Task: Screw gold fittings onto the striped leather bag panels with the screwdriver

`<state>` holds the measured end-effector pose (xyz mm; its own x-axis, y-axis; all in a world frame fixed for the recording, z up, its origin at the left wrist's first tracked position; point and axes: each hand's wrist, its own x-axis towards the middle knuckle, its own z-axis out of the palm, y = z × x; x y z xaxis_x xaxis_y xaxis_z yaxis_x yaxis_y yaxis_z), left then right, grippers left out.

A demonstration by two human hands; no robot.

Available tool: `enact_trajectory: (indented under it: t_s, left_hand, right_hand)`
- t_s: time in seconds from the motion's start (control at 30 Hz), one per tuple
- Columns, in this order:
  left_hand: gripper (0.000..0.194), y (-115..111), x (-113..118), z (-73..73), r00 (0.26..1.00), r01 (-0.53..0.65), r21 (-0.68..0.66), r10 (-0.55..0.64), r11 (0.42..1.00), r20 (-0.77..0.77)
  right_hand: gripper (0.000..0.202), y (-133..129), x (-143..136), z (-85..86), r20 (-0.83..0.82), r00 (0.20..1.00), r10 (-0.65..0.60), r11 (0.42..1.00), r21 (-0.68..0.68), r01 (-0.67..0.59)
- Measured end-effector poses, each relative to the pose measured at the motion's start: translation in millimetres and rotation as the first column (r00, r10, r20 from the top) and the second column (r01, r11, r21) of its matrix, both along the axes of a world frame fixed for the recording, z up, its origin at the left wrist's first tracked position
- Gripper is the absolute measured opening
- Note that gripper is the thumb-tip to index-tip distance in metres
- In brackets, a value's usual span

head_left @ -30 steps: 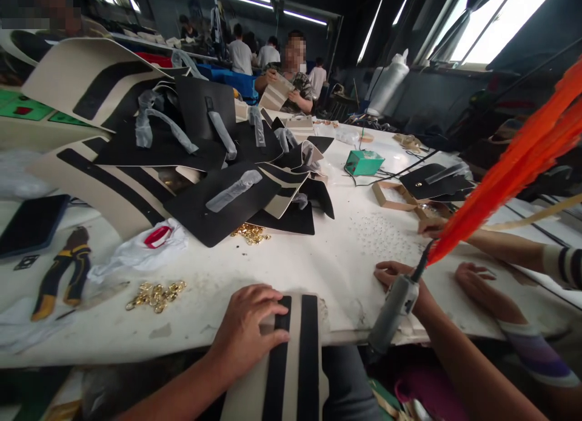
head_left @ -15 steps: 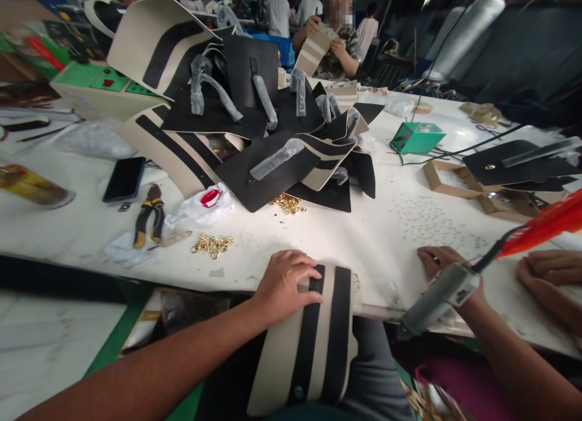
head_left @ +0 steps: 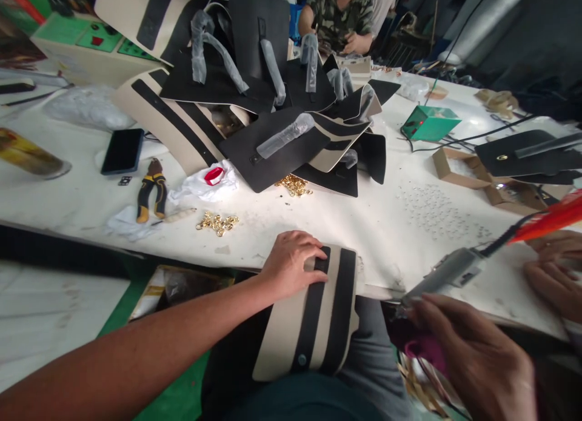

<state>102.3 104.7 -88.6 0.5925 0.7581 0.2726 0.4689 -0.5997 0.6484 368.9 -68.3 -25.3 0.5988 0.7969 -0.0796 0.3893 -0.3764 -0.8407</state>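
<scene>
A beige panel with two black stripes lies over my lap, its far end resting on the table edge. My left hand holds that far end down, thumb and fingertips on one stripe. My right hand is by the tip of a hanging grey electric screwdriver, thumb and forefinger pinched together. Whatever sits in that pinch is too small and blurred to make out. Numerous tiny clear pieces are scattered on the table beyond the screwdriver.
Black and beige panels with plastic-wrapped handles are piled ahead. Pliers, a phone and gold clasps lie to the left. Cardboard boxes and a green box stand right. A co-worker's hands are at far right.
My right hand has come back from the table among the tiny pieces to the screwdriver tip. My left hand keeps its place on the panel. The view has tipped downward.
</scene>
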Motion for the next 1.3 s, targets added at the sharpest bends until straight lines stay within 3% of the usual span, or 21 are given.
enact_trajectory:
  t_s: [0.07, 0.17, 0.27, 0.37, 0.5, 0.8, 1.03, 1.3]
  left_hand:
    - [0.039, -0.4, 0.0, 1.0, 1.0, 0.003, 0.003, -0.002, 1.0, -0.011]
    - [0.039, -0.8, 0.1, 1.9, 1.0, 0.006, -0.005, -0.006, 1.0, -0.023]
    - [0.038, -0.6, 0.3, 2.0, 1.0, -0.003, -0.016, 0.002, 1.0, -0.029]
    - [0.038, -0.3, 0.3, 2.2, 1.0, 0.004, -0.026, -0.004, 1.0, -0.03]
    - [0.036, 0.0, -0.3, 2.1, 0.999, 0.011, -0.033, -0.012, 0.999, -0.033]
    - [0.035, 0.7, -0.9, 0.2, 0.999, 0.013, -0.041, -0.015, 0.999, -0.039]
    - [0.042, 0.6, -0.9, -3.0, 0.999, 0.008, -0.019, -0.009, 1.0, -0.043]
    - [0.041, 0.1, -0.2, -2.2, 0.999, -0.005, 0.002, 0.005, 1.0, -0.045]
  right_hand:
    - [0.038, 26.2, -34.4, -8.0, -0.068, 0.981, 0.179, 0.982, -0.045, -0.182]
    - [0.035, 69.3, -62.3, -21.3, -0.14, 0.886, 0.443, 0.889, -0.058, -0.454]
    - [0.027, 96.0, -70.1, -29.3, -0.053, 0.838, 0.544, 0.835, -0.064, -0.546]
    - [0.022, 104.4, -72.2, -32.0, 0.05, 0.796, 0.604, 0.797, -0.052, -0.601]
    - [0.02, 105.8, -76.4, -33.3, 0.092, 0.768, 0.634, 0.773, -0.057, -0.632]
    - [0.016, 114.7, -77.6, -34.0, -0.045, 0.842, 0.538, 0.826, -0.169, -0.537]
    - [0.016, 130.9, -72.1, -22.6, -0.177, 0.787, 0.591, 0.745, -0.254, -0.617]
    - [0.021, 122.5, -76.6, -25.3, -0.089, 0.812, 0.577, 0.797, -0.157, -0.583]
